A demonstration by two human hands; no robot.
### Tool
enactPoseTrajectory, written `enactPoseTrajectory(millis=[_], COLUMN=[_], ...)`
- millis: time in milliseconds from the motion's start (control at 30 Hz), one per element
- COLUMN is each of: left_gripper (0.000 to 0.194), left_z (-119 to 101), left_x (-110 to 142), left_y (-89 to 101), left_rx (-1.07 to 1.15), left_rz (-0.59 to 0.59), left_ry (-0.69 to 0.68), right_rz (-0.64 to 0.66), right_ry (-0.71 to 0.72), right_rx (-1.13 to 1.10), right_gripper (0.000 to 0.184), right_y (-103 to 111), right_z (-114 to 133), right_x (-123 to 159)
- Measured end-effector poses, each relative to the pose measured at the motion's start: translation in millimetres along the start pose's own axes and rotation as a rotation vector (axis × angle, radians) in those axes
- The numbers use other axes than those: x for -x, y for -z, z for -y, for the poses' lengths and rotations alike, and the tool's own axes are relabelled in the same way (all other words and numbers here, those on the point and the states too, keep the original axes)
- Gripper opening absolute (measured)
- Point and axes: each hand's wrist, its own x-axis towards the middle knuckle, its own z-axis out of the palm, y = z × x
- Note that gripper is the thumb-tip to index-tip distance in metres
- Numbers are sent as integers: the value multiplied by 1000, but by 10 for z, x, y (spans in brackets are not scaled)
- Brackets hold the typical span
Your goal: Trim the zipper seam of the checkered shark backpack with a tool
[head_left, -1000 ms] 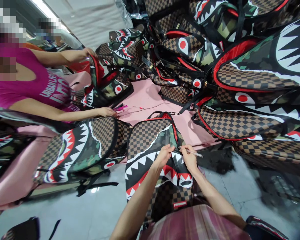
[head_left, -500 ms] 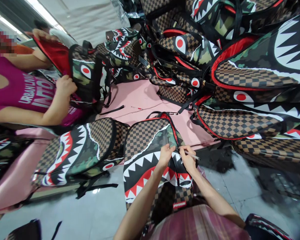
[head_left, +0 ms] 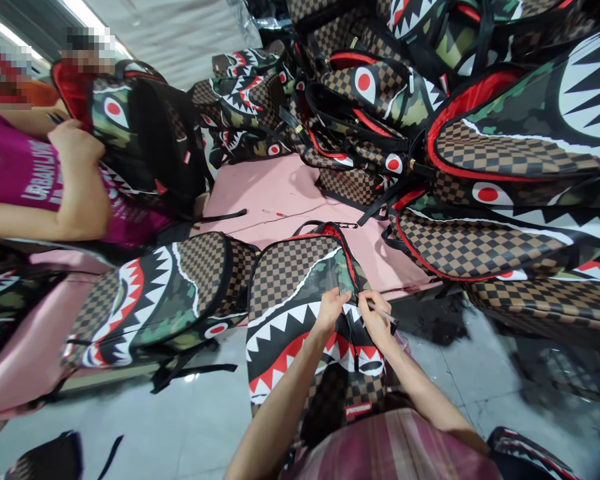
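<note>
Backpack (head_left: pixel 283 333), one, checkered, shark-printed: before me, top on the pink bench (head_left: pixel 260 187). My left hand (head_left: pixel 335 308): fingers gathered by its side edge; pinching or pressing, I cannot tell. My right hand (head_left: pixel 375 319): pinching a slim tool (head_left: pixel 383 311) there. Advisable: edge taut, tip steady. Contents: red lining (head_left: pixel 336 231) at open top; remainder hidden.

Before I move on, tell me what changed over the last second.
The co-worker's backpack has been raised and drawn leftward in view; the co-worker's hand that was over the pink table is now up by its red-lined opening. Unchanged: the left hand and right hand at the near backpack, the right holding a pen-like tool.
</note>
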Motion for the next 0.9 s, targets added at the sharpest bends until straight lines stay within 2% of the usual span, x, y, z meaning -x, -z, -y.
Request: enactPoseTrajectory(millis=[900], left_gripper=[29], left_z=[80], left_x=[-54], left_y=[60], left_rx=[27], left_rz=[1], left_ry=[32], right_rz=[-16], right_ry=[-68], right_rx=[-29], right_gripper=[17], right_y=[-13], right_z=[-9], right_x=[25])
